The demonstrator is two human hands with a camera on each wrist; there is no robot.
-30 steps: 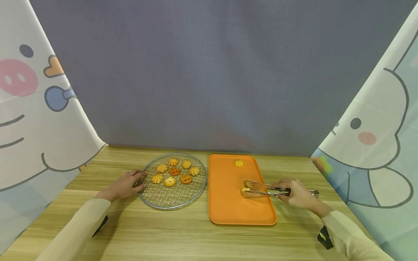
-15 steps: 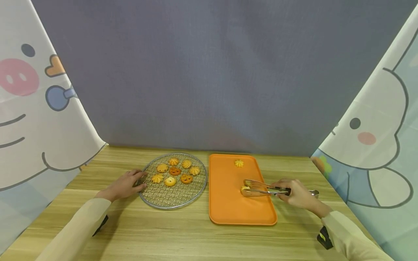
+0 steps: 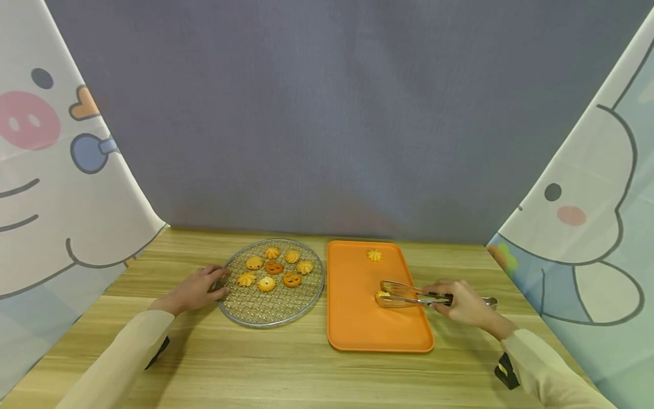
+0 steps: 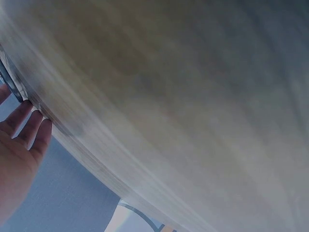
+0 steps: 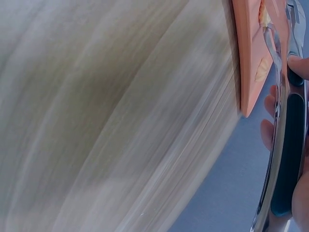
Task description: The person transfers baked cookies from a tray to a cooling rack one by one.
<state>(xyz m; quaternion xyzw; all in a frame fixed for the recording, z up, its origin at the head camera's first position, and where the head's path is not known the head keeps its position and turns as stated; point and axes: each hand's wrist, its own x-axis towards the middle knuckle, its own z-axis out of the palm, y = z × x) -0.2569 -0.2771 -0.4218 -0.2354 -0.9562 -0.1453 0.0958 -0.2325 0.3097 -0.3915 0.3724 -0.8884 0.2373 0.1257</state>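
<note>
My right hand [image 3: 458, 304] grips a pair of metal tongs [image 3: 439, 299] with dark handle pads, fingers curled round them in the right wrist view. The tongs' looped ends lie low over an orange tray [image 3: 357, 332], around or against a small yellow cookie [image 3: 382, 296]; whether they squeeze it I cannot tell. Another flower-shaped cookie [image 3: 374, 255] lies at the tray's far end. My left hand [image 3: 196, 288] rests at the left rim of a round wire rack [image 3: 265, 312], fingers extended and touching the edge. Several cookies [image 3: 266, 284], some pretzel-shaped, lie on the rack.
A wooden table [image 3: 255, 369] carries both rack and tray, with a narrow gap between them. A grey cloth backdrop [image 3: 327, 142] rises behind the far edge. Cartoon-printed curtains [image 3: 587, 227] hang at both sides.
The tongs' ends have shifted very slightly left with the small cookie at their tips. My left hand and the rack stay where they were.
</note>
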